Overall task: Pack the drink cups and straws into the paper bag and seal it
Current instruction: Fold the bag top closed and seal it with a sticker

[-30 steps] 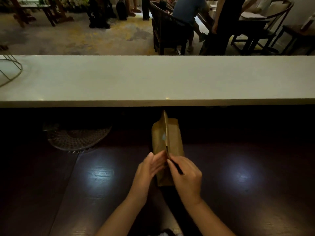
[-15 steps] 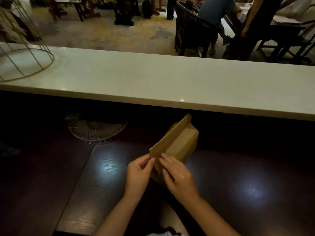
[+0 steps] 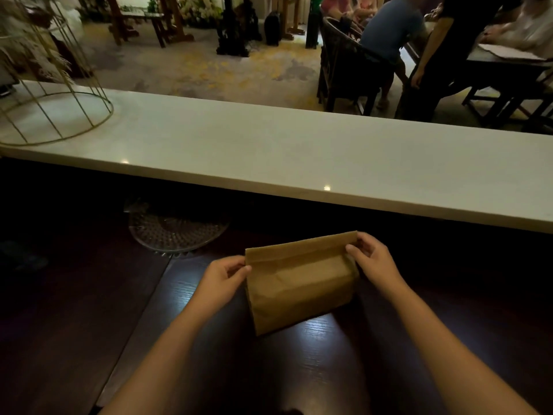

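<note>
A brown paper bag (image 3: pixel 300 283) stands on the dark wooden counter (image 3: pixel 344 354), its broad side facing me and its top pressed flat into a folded strip. My left hand (image 3: pixel 223 278) pinches the strip's left corner. My right hand (image 3: pixel 372 259) pinches its right corner. No cups or straws are visible; whatever is in the bag is hidden.
A raised white countertop (image 3: pixel 299 151) runs across just behind the bag. A clear patterned glass plate (image 3: pixel 176 232) lies under its overhang to the left. A gold wire cage (image 3: pixel 51 94) stands far left on the white top. People sit at tables beyond.
The bag has turned from edge-on to broad side facing me. My hands have moved apart from the near edge to the two top corners. The view has shifted left.
</note>
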